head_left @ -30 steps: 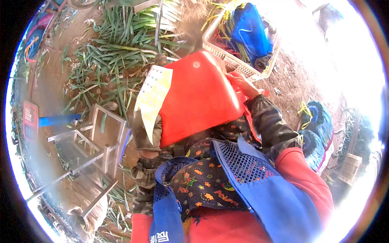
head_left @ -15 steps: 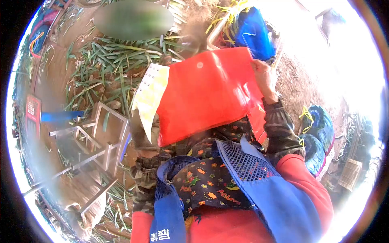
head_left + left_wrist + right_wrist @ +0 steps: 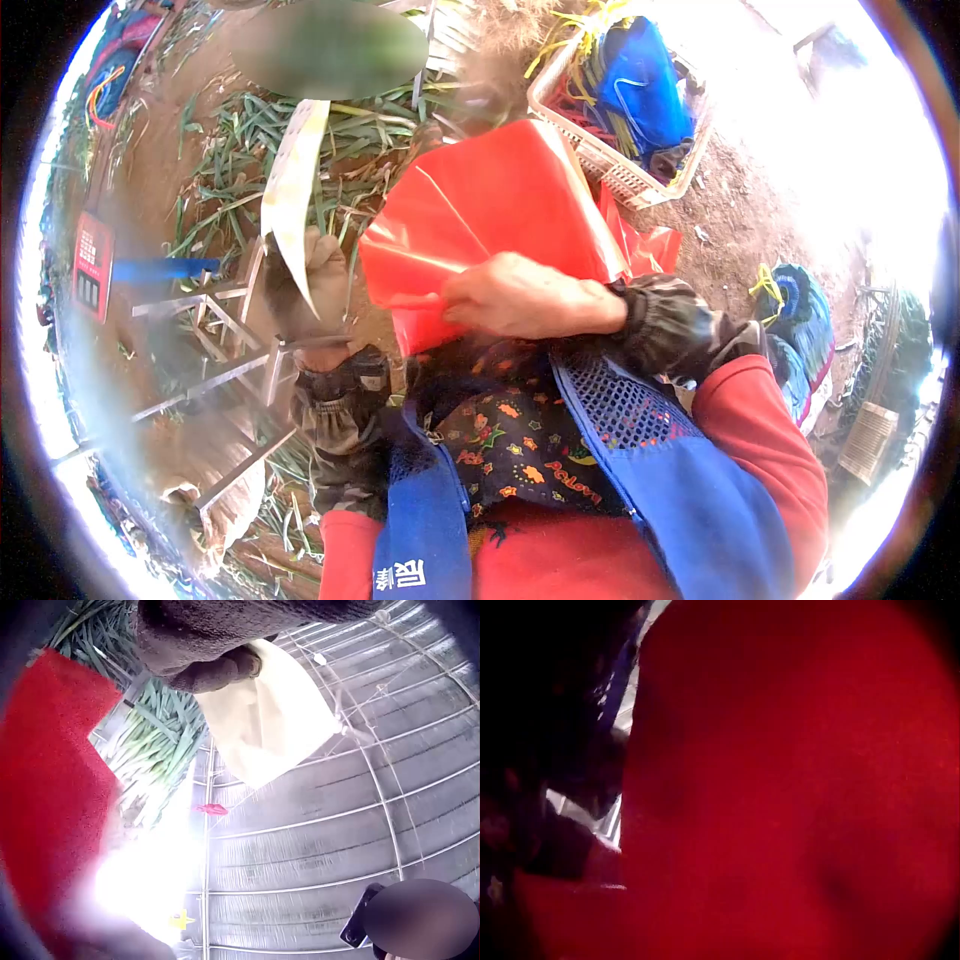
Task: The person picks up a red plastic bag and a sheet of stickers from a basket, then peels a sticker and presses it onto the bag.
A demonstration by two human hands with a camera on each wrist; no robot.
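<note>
In the head view a glossy red plastic sheet [image 3: 490,190] lies over the person's lap, creased and partly folded. The bare right hand [image 3: 525,300] pinches its near edge, the forearm crossing in front of it. Left of the sheet, the gloved left hand [image 3: 318,275] holds a pale, curved piece of paper [image 3: 297,165] that points upward. In the left wrist view the dark glove [image 3: 202,645] grips this cream paper [image 3: 262,720] between thumb and fingers, with the red sheet [image 3: 52,780] apart from it. Red fills most of the right wrist view, where the right hand is hidden.
Green leafy stalks [image 3: 235,150] cover the ground at upper left. A metal frame stool [image 3: 215,385] stands left, near a red device [image 3: 92,265] with keys. Beyond the lap is a cream plastic crate [image 3: 620,185] holding a blue bag [image 3: 645,90]. Blue bundles [image 3: 800,320] lie right.
My left hand has moved left with the pale paper, away from the red sheet. My right hand has come from the sheet's far right corner to its near edge, folding the sheet over.
</note>
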